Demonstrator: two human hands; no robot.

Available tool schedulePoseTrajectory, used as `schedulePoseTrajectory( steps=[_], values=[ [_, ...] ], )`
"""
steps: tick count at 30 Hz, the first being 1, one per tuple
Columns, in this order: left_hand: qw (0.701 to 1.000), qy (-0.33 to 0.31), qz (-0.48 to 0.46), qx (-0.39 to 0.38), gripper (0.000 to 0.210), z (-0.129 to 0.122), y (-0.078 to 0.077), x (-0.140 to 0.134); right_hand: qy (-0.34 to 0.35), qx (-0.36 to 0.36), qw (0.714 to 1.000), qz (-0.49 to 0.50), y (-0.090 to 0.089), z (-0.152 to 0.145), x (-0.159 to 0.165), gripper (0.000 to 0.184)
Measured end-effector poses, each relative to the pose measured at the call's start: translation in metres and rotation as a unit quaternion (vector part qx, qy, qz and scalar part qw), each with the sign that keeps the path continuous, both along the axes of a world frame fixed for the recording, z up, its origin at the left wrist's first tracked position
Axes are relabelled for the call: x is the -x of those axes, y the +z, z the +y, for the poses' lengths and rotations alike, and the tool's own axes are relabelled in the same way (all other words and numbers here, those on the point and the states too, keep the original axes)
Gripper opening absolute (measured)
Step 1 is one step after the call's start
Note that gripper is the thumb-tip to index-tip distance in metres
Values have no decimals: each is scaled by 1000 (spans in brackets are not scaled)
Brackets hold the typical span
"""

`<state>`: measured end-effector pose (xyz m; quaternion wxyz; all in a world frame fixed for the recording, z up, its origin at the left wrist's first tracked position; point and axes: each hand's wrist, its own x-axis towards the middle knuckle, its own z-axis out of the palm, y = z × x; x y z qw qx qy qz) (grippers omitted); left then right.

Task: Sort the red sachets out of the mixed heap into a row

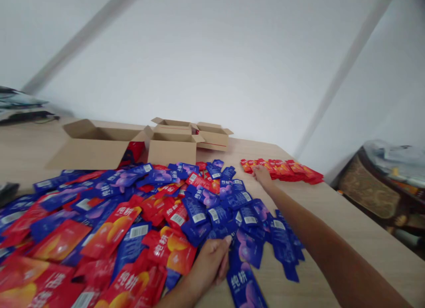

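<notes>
My left hand (212, 259) is at the right edge of the pile, fingers curled and thumb pressed against a blue pouch (223, 231). More blue pouches (247, 250) with purple pictures lie just right of it. My right hand (262, 174) reaches across the table to the near left end of a row of overlapping red pouches (282, 168). Its fingers are closed at a red pouch (246, 165); the fingertips are small and partly hidden. A large mixed heap of red pouches (111, 230) and blue pouches spreads over the left and middle.
Open cardboard boxes stand behind the heap: a wide one (89, 150), a middle one (172, 150) and two farther back, one at the right (212, 139). Dark items (23, 108) lie at the far left. A patterned chair (368, 184) stands beyond the table's (352, 228) right edge.
</notes>
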<state>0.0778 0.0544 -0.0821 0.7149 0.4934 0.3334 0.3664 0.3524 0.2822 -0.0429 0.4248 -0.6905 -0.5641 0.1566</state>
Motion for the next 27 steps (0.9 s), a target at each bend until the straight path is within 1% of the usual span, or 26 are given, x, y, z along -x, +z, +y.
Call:
schedulePoseTrajectory(
  steps=[2,5,6,8,10,13,16,18,20,22,24,27],
  values=[
    [1000,-1,5,-4,65,0,-1,1,67,36,996,-53,-2,-2,47,23],
    [1000,-7,29,-6,66,0,-1,2,149,73,977,-137,-3,-7,113,21],
    [999,-10,41,-7,66,0,-1,2,162,83,969,-166,-4,-9,131,20],
    [998,-11,62,-13,66,-1,-1,3,165,105,956,-218,-3,-11,161,19],
    [998,-13,66,-22,66,-1,1,3,149,131,946,-258,-2,-12,179,28],
    [998,-13,53,-30,65,-3,3,3,126,176,933,-287,2,-13,189,43],
    [998,-5,49,-26,63,-3,5,3,112,208,928,-287,5,-16,190,49],
    [999,1,41,-25,63,-3,5,3,99,208,933,-276,7,-19,188,50],
    [999,4,32,-28,62,-3,4,2,91,199,942,-255,6,-23,186,46],
    [999,4,24,-34,62,-3,3,2,93,187,953,-219,6,-27,182,38],
    [999,5,16,-36,61,-3,3,3,95,172,966,-169,4,-32,177,32],
    [999,6,-7,-31,61,-3,3,3,102,137,983,-72,4,-44,167,29]
  ],
)
